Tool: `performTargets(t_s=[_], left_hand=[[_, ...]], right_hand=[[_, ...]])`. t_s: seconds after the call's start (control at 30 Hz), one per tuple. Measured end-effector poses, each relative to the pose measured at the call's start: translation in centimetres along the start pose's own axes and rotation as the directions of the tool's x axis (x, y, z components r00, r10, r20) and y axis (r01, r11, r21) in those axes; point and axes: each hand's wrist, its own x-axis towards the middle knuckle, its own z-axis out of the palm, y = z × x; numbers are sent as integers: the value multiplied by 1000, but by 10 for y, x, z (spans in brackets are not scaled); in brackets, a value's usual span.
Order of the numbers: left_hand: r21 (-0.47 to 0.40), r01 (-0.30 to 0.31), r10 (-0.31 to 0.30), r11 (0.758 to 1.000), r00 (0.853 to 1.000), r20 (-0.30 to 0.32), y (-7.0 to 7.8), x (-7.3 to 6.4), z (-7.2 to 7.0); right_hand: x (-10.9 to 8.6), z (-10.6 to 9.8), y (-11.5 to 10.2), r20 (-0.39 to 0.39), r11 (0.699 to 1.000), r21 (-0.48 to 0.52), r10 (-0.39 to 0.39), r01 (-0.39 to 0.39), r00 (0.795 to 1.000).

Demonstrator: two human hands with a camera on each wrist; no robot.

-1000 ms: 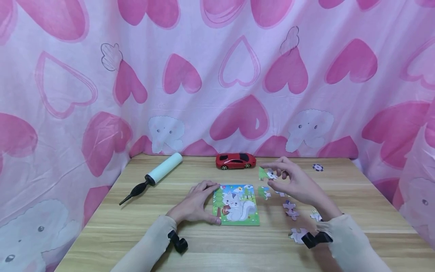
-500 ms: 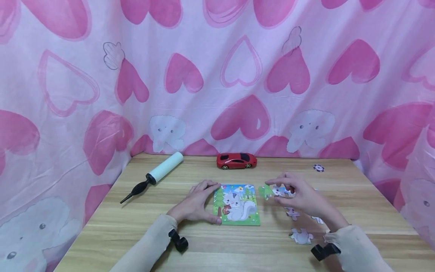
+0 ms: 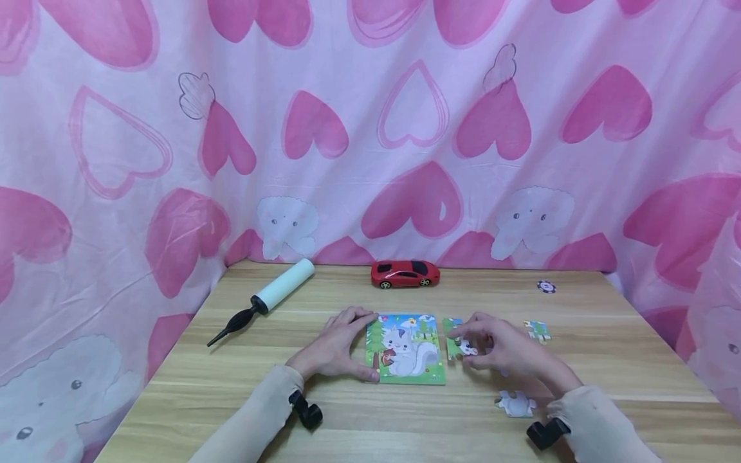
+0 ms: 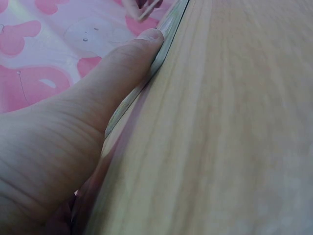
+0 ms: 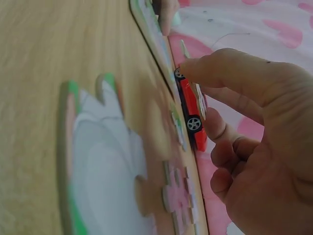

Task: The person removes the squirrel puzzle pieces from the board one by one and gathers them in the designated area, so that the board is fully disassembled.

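A square board [image 3: 405,350] printed with a grey-and-white squirrel lies mid-table. My left hand [image 3: 337,347] rests along its left side, thumb by the lower left corner and a finger at the upper left corner; the left wrist view has the straight thumb [image 4: 129,61] at the board's edge. Just right of the board, my right hand [image 3: 502,341] pinches a puzzle piece [image 3: 465,347] with part of a squirrel's face, low over the table; the right wrist view has this piece [image 5: 200,100] at the fingertips. A green puzzle piece [image 3: 451,323] lies right beside it.
Another puzzle piece [image 3: 515,404] lies nearer the front, and one [image 3: 538,330] beyond the right hand; others sit partly hidden under it. A red toy car [image 3: 405,274] stands at the back, a hand pump [image 3: 272,297] at the left, a round chip [image 3: 547,287] at the back right.
My right hand has brought the pinched piece toward me and down, close beside the board's right edge and the green piece. The left hand has stayed on the board.
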Motion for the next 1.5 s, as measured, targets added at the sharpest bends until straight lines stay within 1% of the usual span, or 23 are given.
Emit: performTargets(t_s=[0.07,0.27,0.43,0.57,0.63,0.83,0.97,1.07,1.13,1.23,1.33,1.5], left_hand=[[-1,0,0,1000,1000,0,0,0,0],[-4,8,-8,1000,1000,1,1,0,-1],[-7,8,-8,1000,1000,-1,1,1,-1],[-5,5,-5,1000,1000,-3,1,1,0],[-7,6,-6,1000,1000,-3,2,1,-1],[-22,-2,2,1000,1000,-4,3,0,-2],[-20,1,-1,1000,1000,2,3,0,-2],[-19,4,-4,1000,1000,4,2,0,-1],[-17,4,-4,1000,1000,4,2,0,-1],[-13,1,-1,1000,1000,3,2,1,-1],[-8,-1,1,1000,1000,3,1,1,-1],[0,-4,4,1000,1000,0,0,1,0]], right_hand=[[1,1,2,8,1000,3,19,-19,1000],[2,2,5,36,999,27,28,-29,999],[2,3,5,46,1000,-8,14,-13,999],[1,4,5,50,1000,-19,16,-15,999],[2,4,5,52,999,-19,35,-34,998],[2,3,2,62,999,2,53,-53,997],[1,2,-1,47,997,26,76,-77,996],[3,2,-3,16,996,33,79,-79,997],[5,2,-5,-13,998,20,56,-56,998],[7,2,-9,-58,1000,-19,-1,0,998],[9,3,-13,-81,999,-28,-43,41,996],[12,4,-18,-93,998,7,-57,58,994]])
